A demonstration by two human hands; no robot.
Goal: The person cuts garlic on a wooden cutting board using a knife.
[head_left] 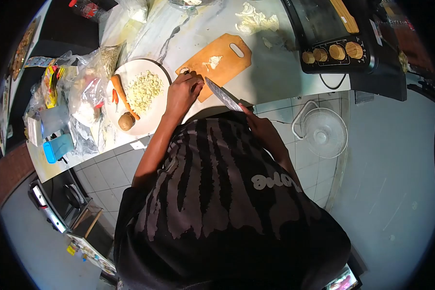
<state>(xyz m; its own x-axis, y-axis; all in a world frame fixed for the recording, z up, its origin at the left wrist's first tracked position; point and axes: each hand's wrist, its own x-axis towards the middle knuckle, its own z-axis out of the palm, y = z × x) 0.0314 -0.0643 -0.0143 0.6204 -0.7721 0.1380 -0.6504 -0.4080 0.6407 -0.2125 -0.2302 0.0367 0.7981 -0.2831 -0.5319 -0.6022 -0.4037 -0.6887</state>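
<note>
My right hand (pixel 262 126) is wrapped round the handle of a kitchen knife (pixel 221 96), its blade slanting up and left to the lower edge of a wooden cutting board (pixel 227 65). Over the board's lower left corner, my left hand (pixel 182 92) is closed with curled fingers; what they hold, if anything, is hidden. A small pale piece shows just beyond those fingers. Some pale scraps (pixel 213 61) lie mid-board. Left of my left hand, a white plate (pixel 152 125) carries a heap of finely chopped pale vegetable (pixel 144 92), a carrot (pixel 122 94), red chilies (pixel 114 96) and a potato (pixel 126 122).
Pale leafy scraps (pixel 257 21) lie beyond the board. A black appliance with wooden knobs (pixel 337 51) stands at the right. Plastic bags (pixel 87 92) and a blue container (pixel 58 148) crowd the left. A white fan (pixel 326 133) stands below the counter's right edge.
</note>
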